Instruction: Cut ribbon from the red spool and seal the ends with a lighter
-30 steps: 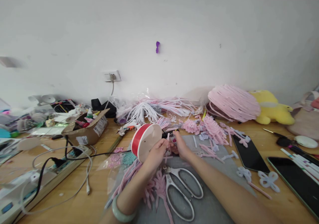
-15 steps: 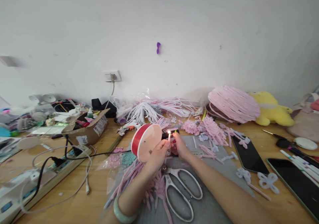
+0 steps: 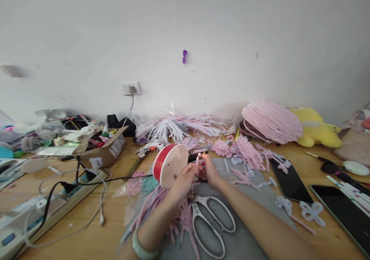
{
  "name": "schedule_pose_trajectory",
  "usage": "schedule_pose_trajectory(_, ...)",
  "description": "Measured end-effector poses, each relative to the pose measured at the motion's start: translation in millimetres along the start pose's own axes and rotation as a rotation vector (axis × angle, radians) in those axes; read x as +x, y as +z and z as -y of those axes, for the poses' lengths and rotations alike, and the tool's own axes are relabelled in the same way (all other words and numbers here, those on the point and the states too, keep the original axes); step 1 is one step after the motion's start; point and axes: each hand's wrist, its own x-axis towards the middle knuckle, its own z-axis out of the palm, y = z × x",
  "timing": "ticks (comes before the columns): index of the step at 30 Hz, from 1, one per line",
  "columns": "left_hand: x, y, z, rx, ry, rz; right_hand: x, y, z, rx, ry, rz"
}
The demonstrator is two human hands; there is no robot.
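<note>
My right hand (image 3: 210,171) is closed round a small dark lighter (image 3: 202,163) with a red mark, and a small flame burns at its top. Facing it, my left hand (image 3: 186,176) pinches a narrow pale pink strip (image 3: 197,163), whose upper tip is close beside the flame. I cannot tell whether they touch. A white spool of red ribbon (image 3: 162,161) stands tilted just left of my left hand. Below both hands, scissors with white handles (image 3: 208,227) lie on the grey mat (image 3: 245,229), their blades mostly hidden. Pink fuzzy stems (image 3: 152,206) lie under my left forearm.
Bagged beads (image 3: 148,183), a cardboard box (image 3: 102,150) and a power strip (image 3: 66,202) with cables lie left. White stems (image 3: 163,129) pile up at the back. Rightward are pink fuzzy pieces (image 3: 250,154), two phones (image 3: 290,181) and a yellow plush toy (image 3: 316,127).
The lighter has come a little more into sight beside the strip, and the flame looks smaller. Both hands keep their grips; the view has shifted slightly.
</note>
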Motion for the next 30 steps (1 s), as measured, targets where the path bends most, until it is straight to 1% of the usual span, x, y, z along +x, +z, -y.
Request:
schedule_pose_trajectory(5, 1, 2, 1, -0.018, 0.014, -0.004, -2, 1, 0, -0.003, -0.006, -0.018)
schedule_pose_trajectory(11, -2, 5, -4, -0.088, 0.019, -0.008, -4, 3, 0, -0.006, -0.032, -0.041)
schedule_pose_trajectory(18, -3, 4, -7, -0.050, 0.003, -0.020, -4, 4, 0, -0.016, -0.027, -0.028)
schedule_pose_trajectory(25, -4, 5, -9, -0.059, -0.024, -0.013, -3, 3, -1, -0.017, -0.032, -0.031)
schedule_pose_trajectory(30, -5, 4, -9, -0.073, 0.000, -0.033, -2, 1, -3, -0.012, -0.039, -0.018)
